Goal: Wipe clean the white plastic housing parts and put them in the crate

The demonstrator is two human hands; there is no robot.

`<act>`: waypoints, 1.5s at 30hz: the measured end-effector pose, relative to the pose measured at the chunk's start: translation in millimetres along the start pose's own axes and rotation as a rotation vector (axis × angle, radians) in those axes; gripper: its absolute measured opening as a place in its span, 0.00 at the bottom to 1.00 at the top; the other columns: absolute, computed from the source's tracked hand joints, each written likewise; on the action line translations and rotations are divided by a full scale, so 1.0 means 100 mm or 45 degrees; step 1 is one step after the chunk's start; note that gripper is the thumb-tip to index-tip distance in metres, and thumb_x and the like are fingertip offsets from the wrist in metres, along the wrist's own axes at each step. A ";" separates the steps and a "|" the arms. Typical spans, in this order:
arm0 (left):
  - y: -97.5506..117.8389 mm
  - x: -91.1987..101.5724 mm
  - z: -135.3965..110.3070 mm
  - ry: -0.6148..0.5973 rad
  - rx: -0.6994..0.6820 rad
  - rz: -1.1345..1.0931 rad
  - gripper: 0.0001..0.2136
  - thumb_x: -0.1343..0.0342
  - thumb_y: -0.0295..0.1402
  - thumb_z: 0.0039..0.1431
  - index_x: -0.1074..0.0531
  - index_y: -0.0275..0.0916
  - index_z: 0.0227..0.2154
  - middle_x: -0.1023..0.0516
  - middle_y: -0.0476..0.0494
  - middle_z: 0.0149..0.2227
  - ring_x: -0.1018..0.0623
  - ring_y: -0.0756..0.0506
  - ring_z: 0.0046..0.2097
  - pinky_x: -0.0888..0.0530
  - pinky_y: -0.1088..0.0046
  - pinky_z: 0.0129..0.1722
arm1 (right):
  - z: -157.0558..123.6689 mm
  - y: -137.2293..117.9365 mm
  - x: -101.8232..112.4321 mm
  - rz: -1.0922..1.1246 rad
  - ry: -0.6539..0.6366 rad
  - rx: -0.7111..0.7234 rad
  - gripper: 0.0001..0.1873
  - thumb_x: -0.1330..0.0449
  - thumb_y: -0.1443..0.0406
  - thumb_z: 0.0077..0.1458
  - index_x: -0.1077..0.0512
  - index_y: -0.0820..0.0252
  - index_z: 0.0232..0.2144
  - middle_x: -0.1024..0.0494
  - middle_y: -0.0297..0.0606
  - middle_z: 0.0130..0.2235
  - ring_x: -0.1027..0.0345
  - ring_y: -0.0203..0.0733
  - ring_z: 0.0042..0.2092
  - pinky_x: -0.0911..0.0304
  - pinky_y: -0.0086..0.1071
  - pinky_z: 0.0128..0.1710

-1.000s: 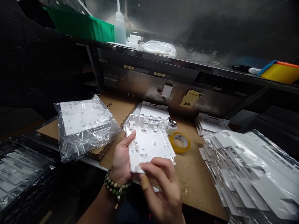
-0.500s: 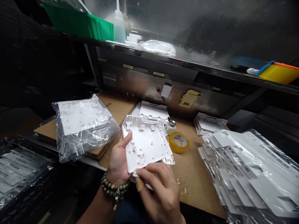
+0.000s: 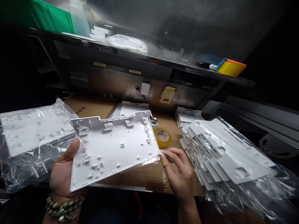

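Observation:
My left hand (image 3: 62, 171), with a bead bracelet at the wrist, holds a white moulded plastic panel (image 3: 114, 149) from below, thumb on its left edge. The panel is turned wide, ribs and clips facing up. A clear film (image 3: 144, 161) shows under its lower right edge. My right hand (image 3: 179, 171) pinches the panel's right corner and the film there, a plaster on one finger.
A bag of white panels (image 3: 30, 133) lies at the left on cardboard (image 3: 91, 105). A big bagged stack of panels (image 3: 229, 155) fills the right. A yellow tape roll (image 3: 163, 137), more white panels (image 3: 188, 115) and a shelf with a yellow bin (image 3: 231, 67) lie behind.
The panel has been turned from upright to wide and swung left. My right hand has moved from its bottom edge to its right corner. The view has shifted right.

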State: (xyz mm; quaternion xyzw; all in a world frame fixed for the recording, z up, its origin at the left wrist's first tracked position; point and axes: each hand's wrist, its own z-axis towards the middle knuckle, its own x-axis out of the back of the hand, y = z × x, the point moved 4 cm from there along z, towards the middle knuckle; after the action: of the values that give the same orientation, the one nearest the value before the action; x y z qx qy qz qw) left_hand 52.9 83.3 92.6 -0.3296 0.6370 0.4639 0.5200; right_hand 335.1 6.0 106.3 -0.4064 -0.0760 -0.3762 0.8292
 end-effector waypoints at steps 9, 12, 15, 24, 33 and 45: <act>-0.09 -0.10 0.03 0.032 0.007 0.011 0.28 0.66 0.40 0.73 0.45 0.39 0.71 0.25 0.32 0.62 0.31 0.33 0.67 0.42 0.45 0.69 | -0.06 0.16 0.02 -0.087 0.020 0.085 0.11 0.36 0.69 0.63 0.21 0.50 0.45 0.25 0.36 0.44 0.28 0.38 0.44 0.29 0.32 0.44; -0.11 -0.07 0.03 0.044 0.020 0.060 0.27 0.60 0.38 0.72 0.46 0.39 0.71 0.25 0.32 0.62 0.31 0.32 0.67 0.42 0.45 0.69 | -0.07 0.21 0.00 -0.092 -0.042 0.092 0.10 0.35 0.67 0.63 0.21 0.50 0.45 0.25 0.37 0.45 0.27 0.40 0.44 0.29 0.34 0.45; -0.11 -0.02 0.04 0.055 0.043 0.112 0.28 0.57 0.37 0.71 0.46 0.39 0.72 0.25 0.33 0.62 0.31 0.32 0.67 0.41 0.44 0.69 | -0.09 0.27 0.00 -0.128 -0.057 0.099 0.09 0.35 0.66 0.63 0.20 0.50 0.45 0.24 0.37 0.44 0.27 0.41 0.44 0.29 0.35 0.45; -0.05 0.19 -0.03 -0.077 0.159 0.041 0.28 0.57 0.39 0.71 0.47 0.44 0.72 0.25 0.35 0.63 0.28 0.31 0.64 0.38 0.46 0.67 | 0.04 0.51 -0.04 -0.205 -0.036 0.011 0.07 0.37 0.60 0.64 0.19 0.52 0.42 0.22 0.39 0.41 0.26 0.42 0.39 0.28 0.37 0.39; -0.07 0.49 -0.31 0.095 0.325 -0.090 0.26 0.67 0.40 0.72 0.46 0.60 0.70 0.21 0.52 0.59 0.24 0.30 0.60 0.29 0.42 0.60 | 0.56 0.15 -0.24 0.108 0.010 -0.053 0.07 0.38 0.62 0.65 0.20 0.53 0.42 0.21 0.39 0.43 0.25 0.42 0.45 0.28 0.37 0.45; -0.13 0.47 -0.25 -0.042 0.150 0.198 0.31 0.55 0.30 0.71 0.58 0.48 0.73 0.29 0.33 0.64 0.27 0.29 0.62 0.36 0.43 0.67 | 0.55 0.26 -0.33 0.049 0.009 -0.103 0.10 0.38 0.58 0.65 0.19 0.55 0.41 0.20 0.41 0.41 0.25 0.45 0.43 0.27 0.37 0.40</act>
State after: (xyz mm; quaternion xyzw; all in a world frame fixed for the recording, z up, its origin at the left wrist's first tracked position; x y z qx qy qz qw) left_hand 44.4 58.3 44.1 -0.2404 0.6782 0.4698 0.5115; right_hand 339.0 74.6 112.0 -0.4396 -0.0499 -0.3646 0.8194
